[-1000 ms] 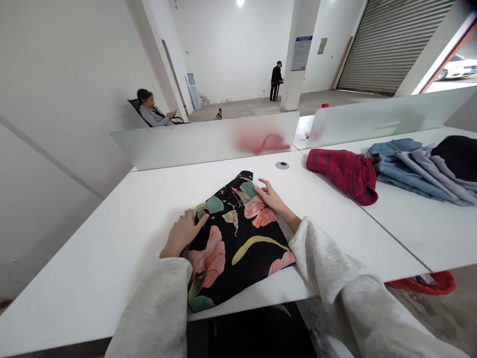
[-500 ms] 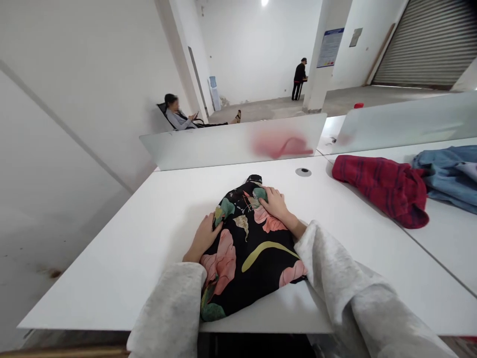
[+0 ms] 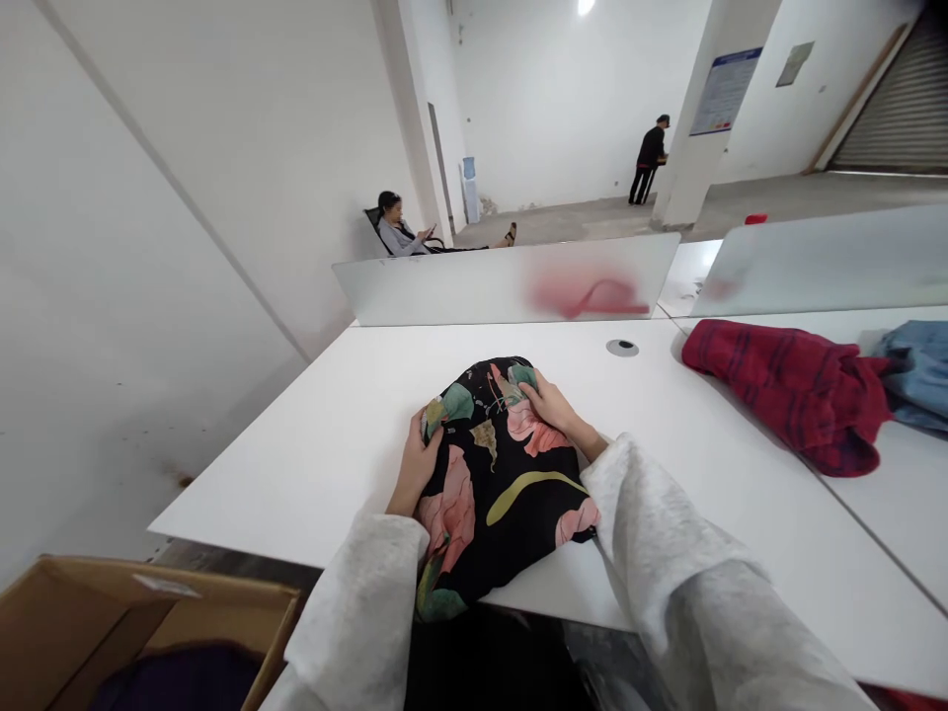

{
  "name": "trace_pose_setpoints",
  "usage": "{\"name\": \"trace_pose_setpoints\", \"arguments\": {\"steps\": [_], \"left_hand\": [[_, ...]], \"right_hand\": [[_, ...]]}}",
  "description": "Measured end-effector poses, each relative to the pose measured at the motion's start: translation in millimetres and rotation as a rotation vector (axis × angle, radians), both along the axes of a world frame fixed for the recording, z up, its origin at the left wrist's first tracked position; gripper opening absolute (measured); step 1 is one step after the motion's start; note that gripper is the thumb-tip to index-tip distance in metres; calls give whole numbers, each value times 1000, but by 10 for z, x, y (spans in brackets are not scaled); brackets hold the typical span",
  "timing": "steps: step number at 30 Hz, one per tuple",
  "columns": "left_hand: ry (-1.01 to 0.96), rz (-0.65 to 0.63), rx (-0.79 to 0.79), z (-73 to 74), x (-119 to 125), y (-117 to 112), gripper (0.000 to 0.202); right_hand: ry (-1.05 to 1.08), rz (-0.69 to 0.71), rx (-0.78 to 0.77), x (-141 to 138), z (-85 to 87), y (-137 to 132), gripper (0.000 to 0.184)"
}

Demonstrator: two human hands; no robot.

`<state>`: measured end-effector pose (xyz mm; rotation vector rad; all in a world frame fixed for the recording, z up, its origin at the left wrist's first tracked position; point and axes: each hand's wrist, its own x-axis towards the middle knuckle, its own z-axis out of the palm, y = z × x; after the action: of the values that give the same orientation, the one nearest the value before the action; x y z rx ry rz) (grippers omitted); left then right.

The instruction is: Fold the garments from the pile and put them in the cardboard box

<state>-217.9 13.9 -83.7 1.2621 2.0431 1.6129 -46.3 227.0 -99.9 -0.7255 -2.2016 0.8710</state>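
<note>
A black garment (image 3: 529, 553) printed with pink flowers and green leaves lies bunched and folded at the near edge of the white table. My left hand (image 3: 419, 462) is closed on its left side, thumb on top and fingers tucked beneath. On the upper right side, my right hand (image 3: 552, 407) grips the cloth the same way. The fabric's far edge looks slightly raised between both hands. Its lower part reaches the table's front edge.
To the right lie a red plaid shirt (image 3: 789, 390) and blue denim cloth (image 3: 922, 370). A frosted divider (image 3: 444, 291) runs along the table's back. At lower left, an open cardboard box (image 3: 285, 632) holds dark purple cloth (image 3: 185, 676). Two people are beyond the divider.
My view has swung left, bringing the cardboard box into sight. My hands have gone from resting flat on the garment to gripping its sides. The collar piece at its top no longer shows.
</note>
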Motion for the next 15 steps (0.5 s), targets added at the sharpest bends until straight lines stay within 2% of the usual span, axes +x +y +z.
{"name": "trace_pose_setpoints", "arguments": {"steps": [3, 6, 8, 10, 13, 15], "left_hand": [[-101, 49, -24, 70, 37, -262, 44], [-109, -4, -81, 327, 33, -685, 47], [-40, -39, -117, 621, 9, -1060, 51], [50, -12, -144, 977, -25, -1486, 53], [85, 149, -157, 1502, -76, -2126, 60], [139, 305, -138, 1769, -98, -2485, 64]], "right_hand": [[116, 66, -76, -11, 103, -86, 27], [236, 175, -119, -88, 362, -320, 28], [305, 255, -111, -184, 618, -588, 27], [391, 333, -74, -324, 908, -908, 27], [577, 439, -15, -653, 1328, -1372, 31], [691, 509, 3, -960, 1554, -1623, 34]]}}
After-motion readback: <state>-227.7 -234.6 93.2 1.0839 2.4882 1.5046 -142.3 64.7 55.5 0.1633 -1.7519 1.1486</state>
